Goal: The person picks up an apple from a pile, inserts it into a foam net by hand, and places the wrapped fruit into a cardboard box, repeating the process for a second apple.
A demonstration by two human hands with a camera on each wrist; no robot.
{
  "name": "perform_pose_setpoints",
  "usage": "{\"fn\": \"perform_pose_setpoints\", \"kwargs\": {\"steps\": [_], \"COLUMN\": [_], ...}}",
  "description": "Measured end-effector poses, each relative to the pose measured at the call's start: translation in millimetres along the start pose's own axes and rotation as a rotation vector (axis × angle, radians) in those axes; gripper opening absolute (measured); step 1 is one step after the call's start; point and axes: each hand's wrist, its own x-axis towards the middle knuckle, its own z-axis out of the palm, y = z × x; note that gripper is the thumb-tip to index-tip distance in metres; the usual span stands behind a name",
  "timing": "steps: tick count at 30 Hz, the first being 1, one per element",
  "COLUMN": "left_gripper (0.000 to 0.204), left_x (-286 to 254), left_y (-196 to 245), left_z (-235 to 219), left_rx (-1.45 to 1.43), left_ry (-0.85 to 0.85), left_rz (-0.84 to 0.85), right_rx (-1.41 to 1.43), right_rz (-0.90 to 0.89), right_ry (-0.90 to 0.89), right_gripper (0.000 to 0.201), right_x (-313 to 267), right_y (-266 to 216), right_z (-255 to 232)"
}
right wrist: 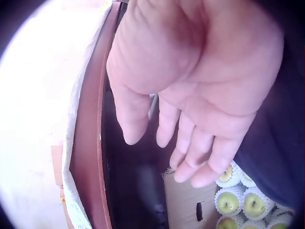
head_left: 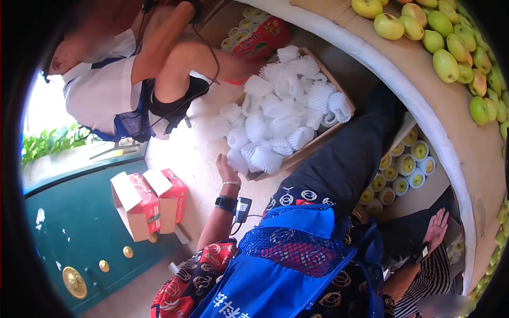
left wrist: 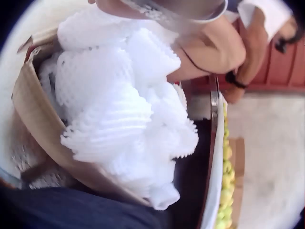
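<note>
My left hand point(head_left: 228, 170) is beside the near left edge of a heap of white foam fruit nets point(head_left: 281, 114), its fingers extended and nothing in its grasp. The nets overflow a cardboard box point(left wrist: 38, 105) whose flap shows in the left wrist view. Only a blurred bit of that hand appears at the top there. Out to the right, my right hand point(head_left: 436, 229) hangs with the palm showing and the fingers loosely straight, holding nothing. Below it in the right wrist view lie green apples point(right wrist: 228, 202) in foam nets, next to a cardboard box flap point(right wrist: 190, 200).
Bare green and yellow fruit point(head_left: 445, 63) lies on the curved stand point(head_left: 424, 106) at right. A red and white carton point(head_left: 151, 201) stands before the green panel point(head_left: 79, 222). Another person point(head_left: 122, 79) sits across from me, near a red box point(head_left: 262, 40) of netted fruit.
</note>
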Motion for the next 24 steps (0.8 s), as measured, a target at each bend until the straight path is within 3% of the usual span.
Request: {"fn": "perform_pose_setpoints", "kwargs": {"steps": [6, 10, 12, 14, 15, 17, 20, 22, 24], "left_gripper": [0.055, 0.059, 0.058, 0.048, 0.048, 0.034, 0.024, 0.018, 0.020], "left_x": [-23, -25, -25, 1, 13, 35, -3, -40, -69], "left_y": [4, 15, 9, -16, -24, -26, 13, 49, 72], "left_z": [-8, -9, -8, -15, -22, -31, -27, -14, 0], "left_rx": [0.063, 0.011, 0.100, 0.288, 0.288, 0.198, 0.008, -0.074, -0.118], "left_ry": [-0.178, -0.241, -0.183, -0.228, -0.230, -0.062, -0.081, -0.146, -0.290], "left_rz": [0.132, 0.006, 0.081, 0.454, 0.456, 0.253, 0.377, 0.406, 0.457], "right_rx": [-0.052, -0.088, -0.079, -0.070, -0.065, -0.063, -0.071, -0.072, -0.071], "right_rz": [-0.031, -0.064, -0.065, -0.069, -0.073, -0.086, -0.092, -0.088, -0.109], "right_ry": [0.037, 0.142, 0.101, 0.096, 0.094, 0.123, 0.129, 0.099, 0.182], "right_gripper": [0.054, 0.055, 0.056, 0.056, 0.056, 0.056, 0.055, 0.055, 0.051], "right_x": [5, 5, 5, 6, 6, 4, 1, 3, 3], "right_y": [2, 7, 7, 7, 7, 10, 10, 14, 15], "right_z": [12, 25, 24, 23, 22, 30, 30, 30, 44]}}
